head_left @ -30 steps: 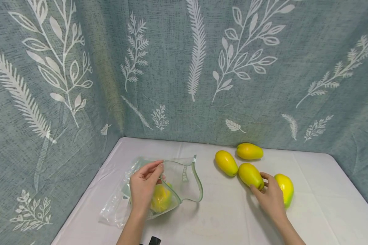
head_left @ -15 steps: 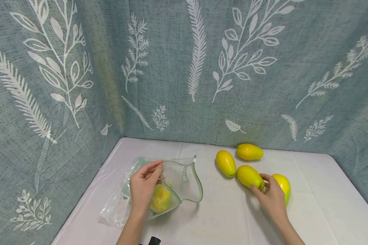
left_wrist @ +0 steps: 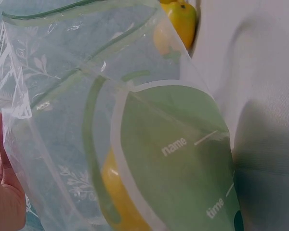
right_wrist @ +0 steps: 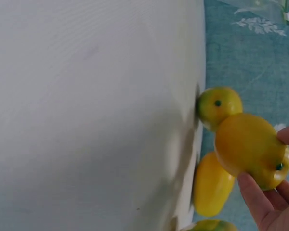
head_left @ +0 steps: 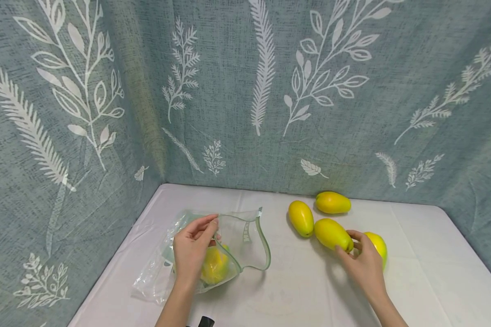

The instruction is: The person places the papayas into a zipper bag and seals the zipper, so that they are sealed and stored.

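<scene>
My left hand (head_left: 192, 247) pinches the edge of a clear zip bag (left_wrist: 58, 144) with a green label, its mouth spread toward the right. Inside the bag lies a yellow mango (head_left: 214, 265). On the right, my right hand (head_left: 362, 261) grips one end of another yellow mango (right_wrist: 250, 147) between thumb and fingers; in the right wrist view it hangs above the tabletop. Beside its far end is a second loose mango (head_left: 301, 219). Partly hidden behind the right hand is a yellow-green mango (head_left: 377, 247).
Another mango (head_left: 333, 202) lies farther back, close to the patterned curtain (head_left: 237, 91). A white cloth covers the table (head_left: 286, 295). At the near edge a small black object (head_left: 206, 321) shows in part.
The right hand has shifted slightly, raising its mango a little off the table. The mango on the far right has shifted slightly left. My left hand and the bag hold still.
</scene>
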Demonstrator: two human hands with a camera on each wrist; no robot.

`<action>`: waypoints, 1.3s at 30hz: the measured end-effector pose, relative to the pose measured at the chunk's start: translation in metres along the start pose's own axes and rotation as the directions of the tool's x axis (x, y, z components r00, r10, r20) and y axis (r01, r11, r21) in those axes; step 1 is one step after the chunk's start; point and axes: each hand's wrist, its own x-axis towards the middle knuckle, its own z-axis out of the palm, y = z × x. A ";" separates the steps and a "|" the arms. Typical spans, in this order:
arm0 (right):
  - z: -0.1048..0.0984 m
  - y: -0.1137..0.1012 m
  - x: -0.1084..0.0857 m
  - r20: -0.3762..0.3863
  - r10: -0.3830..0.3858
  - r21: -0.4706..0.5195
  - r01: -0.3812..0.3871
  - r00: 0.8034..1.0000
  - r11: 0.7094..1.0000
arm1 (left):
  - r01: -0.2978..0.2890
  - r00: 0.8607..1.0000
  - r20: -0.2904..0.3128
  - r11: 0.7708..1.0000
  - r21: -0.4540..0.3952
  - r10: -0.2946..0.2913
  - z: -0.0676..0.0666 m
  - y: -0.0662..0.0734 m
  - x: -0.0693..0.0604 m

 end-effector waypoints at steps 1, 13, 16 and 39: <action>0.000 -0.001 0.000 -0.006 -0.004 0.000 0.004 1.000 1.000 | 0.002 1.000 -0.001 1.000 -0.004 -0.002 0.000 0.000 0.000; -0.002 -0.017 -0.004 -0.005 -0.008 0.027 0.008 1.000 1.000 | 0.012 1.000 -0.001 1.000 -0.004 -0.012 0.000 0.000 -0.001; -0.004 -0.025 -0.004 0.055 0.026 0.055 -0.029 0.998 0.998 | 0.007 1.000 0.001 1.000 -0.003 -0.007 0.000 -0.001 -0.001; 0.001 -0.083 -0.013 0.245 0.047 0.267 -0.114 0.968 0.957 | 0.001 1.000 -0.005 1.000 0.005 -0.001 0.001 0.000 0.000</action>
